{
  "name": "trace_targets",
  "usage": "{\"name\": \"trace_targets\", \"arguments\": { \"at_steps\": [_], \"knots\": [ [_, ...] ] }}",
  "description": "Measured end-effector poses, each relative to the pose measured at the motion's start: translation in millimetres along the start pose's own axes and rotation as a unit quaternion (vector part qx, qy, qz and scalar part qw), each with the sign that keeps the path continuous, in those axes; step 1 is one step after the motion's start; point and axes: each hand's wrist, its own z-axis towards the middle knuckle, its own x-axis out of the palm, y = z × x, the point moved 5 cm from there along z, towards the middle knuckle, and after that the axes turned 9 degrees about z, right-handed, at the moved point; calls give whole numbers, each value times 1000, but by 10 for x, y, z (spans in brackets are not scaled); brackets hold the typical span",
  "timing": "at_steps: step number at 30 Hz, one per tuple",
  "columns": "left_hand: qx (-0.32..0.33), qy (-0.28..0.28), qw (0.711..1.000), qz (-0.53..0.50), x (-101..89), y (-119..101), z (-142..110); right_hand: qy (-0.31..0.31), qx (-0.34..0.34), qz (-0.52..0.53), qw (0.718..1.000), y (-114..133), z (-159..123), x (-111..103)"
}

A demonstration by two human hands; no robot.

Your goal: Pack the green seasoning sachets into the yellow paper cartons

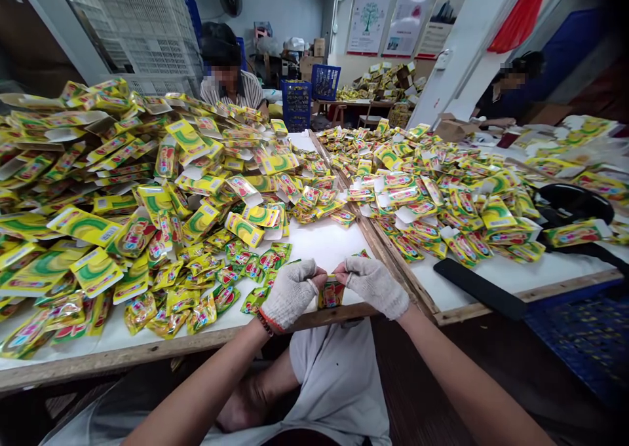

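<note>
Between my hands is a small yellow and red candy packet, held upright by its top edge above the table's front edge. My left hand, in a white fingerless glove, pinches one top corner. The same kind of glove covers my right hand, which pinches the other top corner. Just left of my left hand lie several loose green and red candy packets. Behind them, a high heap of flat yellow and green cardboard boxes spreads leftward.
A wooden strip divides the white tabletop. On its right lies another heap of boxes, with a long black object at the front edge. Across the table sits a person in a striped shirt. Blue crates stand behind.
</note>
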Motion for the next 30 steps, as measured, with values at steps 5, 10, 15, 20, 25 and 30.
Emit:
{"name": "trace_targets", "arguments": {
  "at_steps": [5,10,15,20,25,30],
  "knots": [
    [150,-29,984,87,41,-29,-155,10,-74,37,997,-81,-101,24],
    [199,-63,970,125,215,74,-239,-14,-158,89,983,-133,-271,128],
    [11,-88,996,17,242,263,105,-131,71,-142,979,-518,-198,-395],
    [34,-126,987,92,169,123,197,-229,277,-254,898,-1080,-265,-1281],
    [39,-70,996,37,346,25,32,-216,344,-257,877,-1282,-462,-1537],
    [-60,-9,985,-164,590,-65,17,-234,285,-232,900,-847,-811,-1213]
  ]
}}
